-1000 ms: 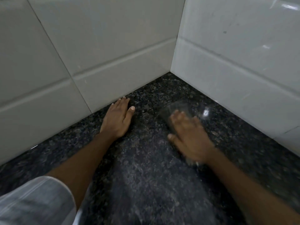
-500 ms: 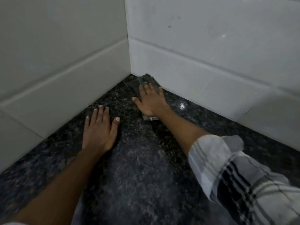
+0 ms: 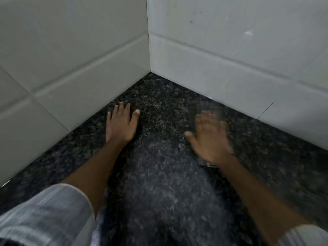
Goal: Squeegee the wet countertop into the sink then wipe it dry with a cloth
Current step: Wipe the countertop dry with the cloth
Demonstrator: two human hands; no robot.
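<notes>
A dark speckled granite countertop [image 3: 159, 183] fills the lower part of the view and runs into a tiled corner. My left hand [image 3: 121, 124] lies flat on it, palm down with the fingers apart, near the left wall. My right hand [image 3: 210, 139] is blurred by motion and presses flat on a dark grey cloth [image 3: 205, 109]. The cloth shows past the fingertips and as a small edge under the wrist. No squeegee or sink is in view.
Two white tiled walls [image 3: 79, 59] meet at a corner [image 3: 150, 72] at the back of the countertop. A light striped sleeve [image 3: 46, 215] covers my left upper arm at the bottom left.
My right hand has drawn the cloth back out of the corner, toward me and to the right along the right wall. My left hand stays flat in place.
</notes>
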